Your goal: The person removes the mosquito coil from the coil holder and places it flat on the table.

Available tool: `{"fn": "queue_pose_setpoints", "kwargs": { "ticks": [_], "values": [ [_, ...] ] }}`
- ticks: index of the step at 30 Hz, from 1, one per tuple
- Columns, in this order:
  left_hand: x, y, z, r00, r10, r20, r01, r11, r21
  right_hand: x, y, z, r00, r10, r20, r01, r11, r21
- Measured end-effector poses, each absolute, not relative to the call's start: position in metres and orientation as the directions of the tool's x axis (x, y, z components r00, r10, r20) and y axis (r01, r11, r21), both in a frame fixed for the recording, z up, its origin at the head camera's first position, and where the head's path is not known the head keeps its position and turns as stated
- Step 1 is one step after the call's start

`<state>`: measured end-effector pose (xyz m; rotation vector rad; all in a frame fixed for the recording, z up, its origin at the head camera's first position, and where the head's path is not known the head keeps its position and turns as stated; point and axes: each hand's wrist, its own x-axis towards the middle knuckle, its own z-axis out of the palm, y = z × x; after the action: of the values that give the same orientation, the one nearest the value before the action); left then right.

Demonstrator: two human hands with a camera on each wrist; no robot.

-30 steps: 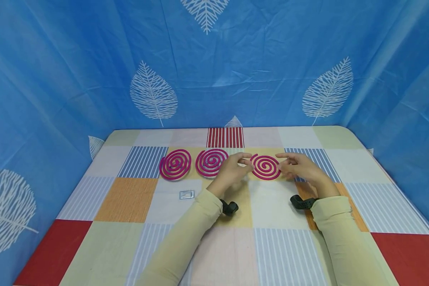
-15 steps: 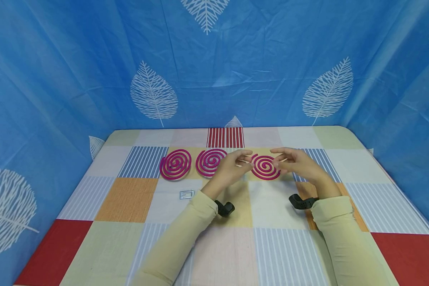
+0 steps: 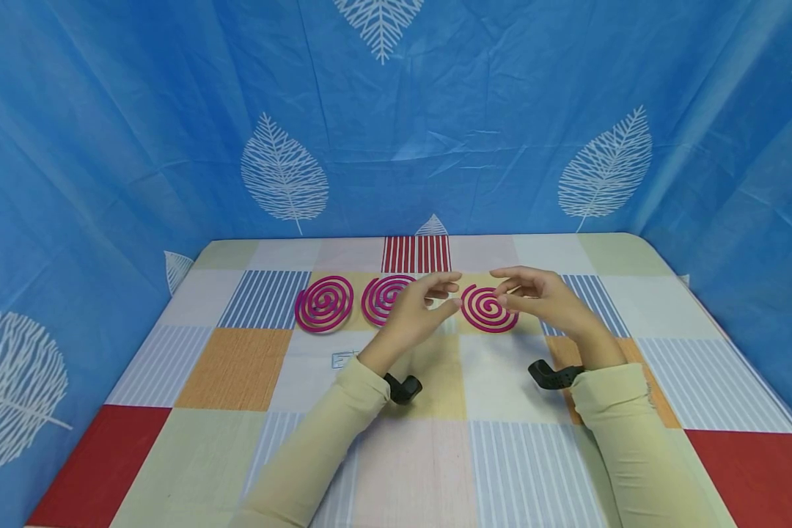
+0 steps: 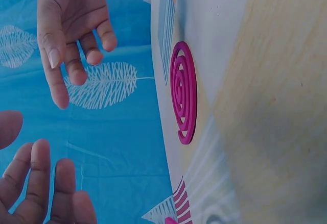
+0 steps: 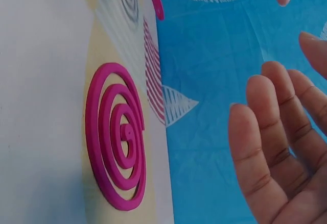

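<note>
"Is either hand gripping anything?"
"No. The left hand and right hand hover with loosely bent, released fingers."
"Where's the flat magenta spiral coil?"
"On the patchwork-covered tabletop, below the fingers and apart from them. Two matching coils lie to the left of the left fingers."

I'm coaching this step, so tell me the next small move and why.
Probably reach the left hand toward the small metal piece: the left hand and right hand hold nothing, the rightmost coil lies flat on the cloth, and the small metal piece lies nearer the person.
</note>
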<state>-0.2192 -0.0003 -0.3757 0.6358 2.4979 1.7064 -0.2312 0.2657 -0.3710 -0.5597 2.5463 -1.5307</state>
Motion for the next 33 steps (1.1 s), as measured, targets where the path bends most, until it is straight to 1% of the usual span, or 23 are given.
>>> {"fn": "queue_pose_setpoints", "kwargs": {
  "ticks": [13,19,24,33],
  "values": [
    [-0.213,-0.015,-0.372,-0.897,0.365,0.251,0.357,0.258,0.898,-0.224,0.256,-0.364,-0.906,-0.385,0.177,-0.332,0.387,-0.860],
    [-0.210,-0.021,-0.371,-0.890,0.366,0.273,0.366,0.214,0.906,-0.223,0.253,-0.362,-0.896,-0.393,0.209,-0.370,0.398,-0.839],
    [-0.206,-0.028,-0.368,-0.885,0.363,0.292,0.389,0.230,0.892,-0.221,0.249,-0.360,-0.885,-0.401,0.235,-0.397,0.389,-0.831],
    [-0.205,-0.040,-0.371,-0.874,0.339,0.349,0.433,0.215,0.875,-0.219,0.240,-0.359,-0.865,-0.434,0.251,-0.426,0.373,-0.824]
  ]
}}
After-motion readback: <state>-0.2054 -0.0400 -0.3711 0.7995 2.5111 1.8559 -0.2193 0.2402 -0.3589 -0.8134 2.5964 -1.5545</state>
